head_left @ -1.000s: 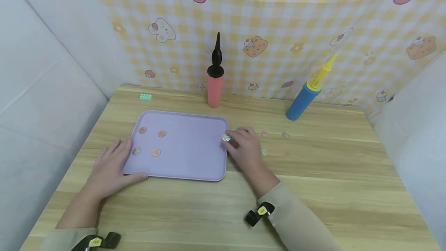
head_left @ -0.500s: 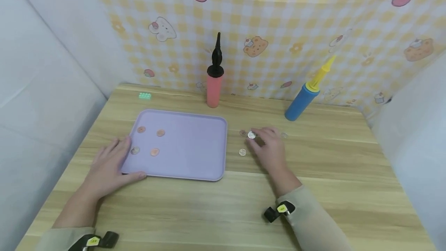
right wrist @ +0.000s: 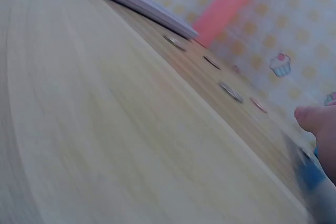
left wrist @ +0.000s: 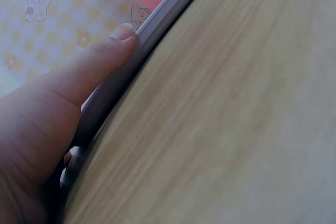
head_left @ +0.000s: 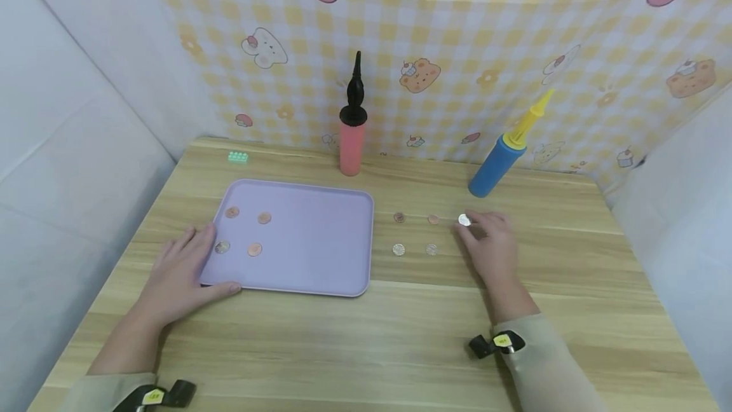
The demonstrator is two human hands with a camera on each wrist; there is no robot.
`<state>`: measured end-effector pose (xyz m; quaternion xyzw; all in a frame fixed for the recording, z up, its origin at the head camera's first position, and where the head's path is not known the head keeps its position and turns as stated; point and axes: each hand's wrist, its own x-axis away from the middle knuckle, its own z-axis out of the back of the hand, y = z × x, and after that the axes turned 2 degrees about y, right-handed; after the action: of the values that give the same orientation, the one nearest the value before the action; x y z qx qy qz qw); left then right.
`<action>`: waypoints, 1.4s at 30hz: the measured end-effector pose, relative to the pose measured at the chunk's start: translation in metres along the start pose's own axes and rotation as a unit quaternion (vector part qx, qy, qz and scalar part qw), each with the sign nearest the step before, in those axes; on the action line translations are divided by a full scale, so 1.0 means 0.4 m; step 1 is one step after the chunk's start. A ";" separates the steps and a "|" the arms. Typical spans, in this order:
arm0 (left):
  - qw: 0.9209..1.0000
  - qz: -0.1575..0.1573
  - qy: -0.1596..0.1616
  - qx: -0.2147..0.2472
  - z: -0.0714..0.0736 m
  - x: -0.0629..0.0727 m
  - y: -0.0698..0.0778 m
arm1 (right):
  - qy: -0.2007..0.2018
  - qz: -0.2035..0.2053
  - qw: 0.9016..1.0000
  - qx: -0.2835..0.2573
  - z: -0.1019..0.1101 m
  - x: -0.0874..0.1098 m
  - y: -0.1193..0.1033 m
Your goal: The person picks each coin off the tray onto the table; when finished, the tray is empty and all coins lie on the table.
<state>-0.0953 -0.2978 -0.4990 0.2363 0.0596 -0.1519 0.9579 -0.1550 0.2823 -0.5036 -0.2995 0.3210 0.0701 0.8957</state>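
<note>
In the head view my left hand (head_left: pixel 178 273) lies at the left end of a lilac tray (head_left: pixel 317 240), fingers extended along its side and thumb on the front rim. The thumb tip (left wrist: pixel 123 32) meets the tray edge in the left wrist view. Several coins lie in the tray, among them a copper coin (head_left: pixel 264 217) and a silver coin (head_left: pixel 222 247). My right hand (head_left: pixel 493 248) pinches a bright silver coin (head_left: pixel 464 220) between thumb and fingertips, low over the table. To its left lie more coins, including a copper one (head_left: pixel 433 219) and a silver one (head_left: pixel 431 249).
A pink pump (head_left: pixel 351 148) with a black top stands upright behind the tray. The blue pump (head_left: pixel 496 167) with a yellow nozzle leans at the back right, beyond my right hand. A mint toy brick (head_left: pixel 237 157) sits at the back left. Checked cloth (head_left: pixel 434 30) hangs behind the table.
My right hand has moved right with the silver coin, from the tray's right edge past the coins on the table, uncovering several of them. My left hand has stayed on the tray.
</note>
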 end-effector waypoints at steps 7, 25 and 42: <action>1.000 -0.002 0.002 -0.007 -0.005 0.000 -0.008 | -0.009 -0.077 0.996 0.051 0.056 -0.001 0.053; 1.000 -0.004 0.002 -0.002 0.004 -0.005 0.002 | -0.053 -0.168 0.984 0.033 0.106 -0.015 0.108; 1.000 0.000 -0.002 -0.001 0.003 -0.002 0.007 | -0.116 -0.196 0.973 0.036 0.121 -0.018 0.095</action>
<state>-0.0950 -0.2958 -0.4965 0.2350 0.0578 -0.1528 0.9582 -0.1469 0.3416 -0.4880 -0.3141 0.1518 -0.0843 0.9334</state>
